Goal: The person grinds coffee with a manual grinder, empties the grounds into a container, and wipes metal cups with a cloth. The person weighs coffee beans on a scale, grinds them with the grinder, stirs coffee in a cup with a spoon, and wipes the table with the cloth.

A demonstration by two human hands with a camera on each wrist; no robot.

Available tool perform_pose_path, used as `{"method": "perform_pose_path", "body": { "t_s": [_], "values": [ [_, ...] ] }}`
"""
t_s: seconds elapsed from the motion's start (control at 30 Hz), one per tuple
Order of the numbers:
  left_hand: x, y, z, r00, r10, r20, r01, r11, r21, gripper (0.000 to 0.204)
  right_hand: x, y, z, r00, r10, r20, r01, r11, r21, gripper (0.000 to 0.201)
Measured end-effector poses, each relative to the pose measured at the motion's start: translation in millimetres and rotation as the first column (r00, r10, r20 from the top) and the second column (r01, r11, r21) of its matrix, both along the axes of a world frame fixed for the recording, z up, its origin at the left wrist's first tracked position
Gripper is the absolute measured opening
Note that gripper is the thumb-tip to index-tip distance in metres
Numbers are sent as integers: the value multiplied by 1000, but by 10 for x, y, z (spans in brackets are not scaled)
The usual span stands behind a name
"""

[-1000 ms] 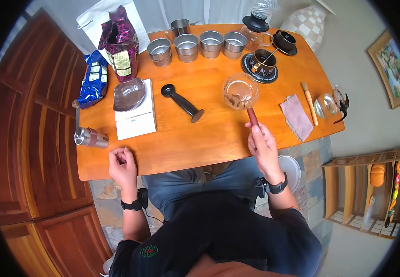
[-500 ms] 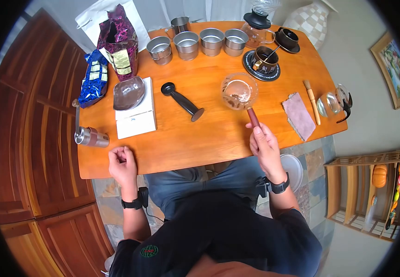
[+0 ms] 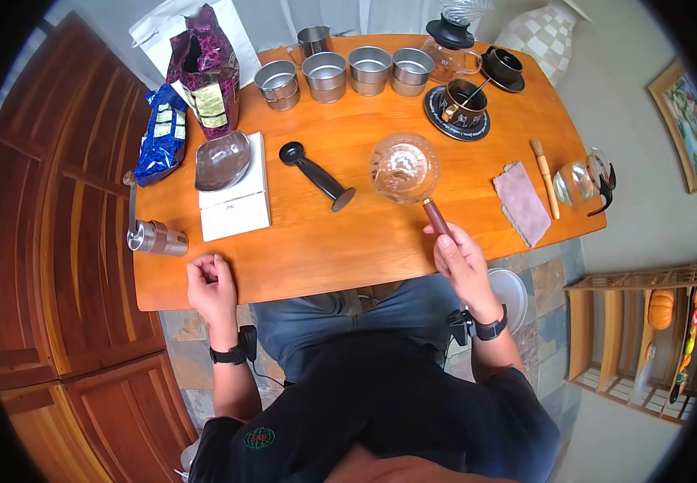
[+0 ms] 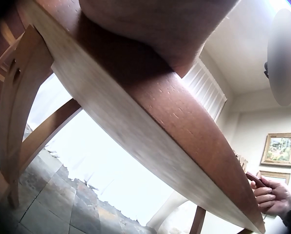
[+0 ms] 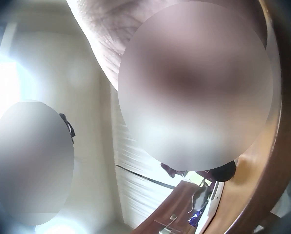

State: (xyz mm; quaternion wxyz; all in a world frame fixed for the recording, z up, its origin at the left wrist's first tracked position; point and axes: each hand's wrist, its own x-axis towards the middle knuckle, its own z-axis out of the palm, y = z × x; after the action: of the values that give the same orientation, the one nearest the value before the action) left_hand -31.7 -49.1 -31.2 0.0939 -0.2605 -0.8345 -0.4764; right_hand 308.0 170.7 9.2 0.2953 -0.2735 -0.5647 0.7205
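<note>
Hands, two. Right hand (image 3: 459, 262): fingers and thumb wrapped about a red-brown handle (image 3: 437, 220). Left hand (image 3: 213, 283): fingers loosely curled, holding nothing, at the near edge of the bench (image 3: 348, 249).

Glass pan (image 3: 405, 167), clear, joined to that handle: over the middle of the bench; whether its base touches the wood cannot be told.

Left of the pan: black scoop (image 3: 316, 175), lying aslant, disc at its near end. White scale (image 3: 235, 217), brown dish (image 3: 223, 161) on it. Metal grinder (image 3: 161, 239), on its side, near the left hand.

Right of the pan: pink cloth (image 3: 523, 203); wooden brush (image 3: 547, 179), just beside; glass jug (image 3: 575, 183) with dark handle, at the right edge.

Beyond: dark cup (image 3: 463, 105) on a lettered saucer, spoon (image 3: 475, 92) inside; four metal cups (image 3: 324, 79) in a row; metal pitcher (image 3: 314, 42) behind them; glass server (image 3: 449, 63) with black dripper (image 3: 449, 32).

Far left: purple bag (image 3: 207, 80), upright; blue bag (image 3: 161, 141) beside it.
</note>
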Motion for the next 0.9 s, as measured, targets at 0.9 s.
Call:
{"method": "perform_pose_path", "body": {
  "t_s": [0.9],
  "values": [
    [7, 17, 7, 1000, 20, -7, -20, 1000, -10, 10, -7, 16, 70, 992, -123, 8, 123, 990, -71, 33]
  ]
}}
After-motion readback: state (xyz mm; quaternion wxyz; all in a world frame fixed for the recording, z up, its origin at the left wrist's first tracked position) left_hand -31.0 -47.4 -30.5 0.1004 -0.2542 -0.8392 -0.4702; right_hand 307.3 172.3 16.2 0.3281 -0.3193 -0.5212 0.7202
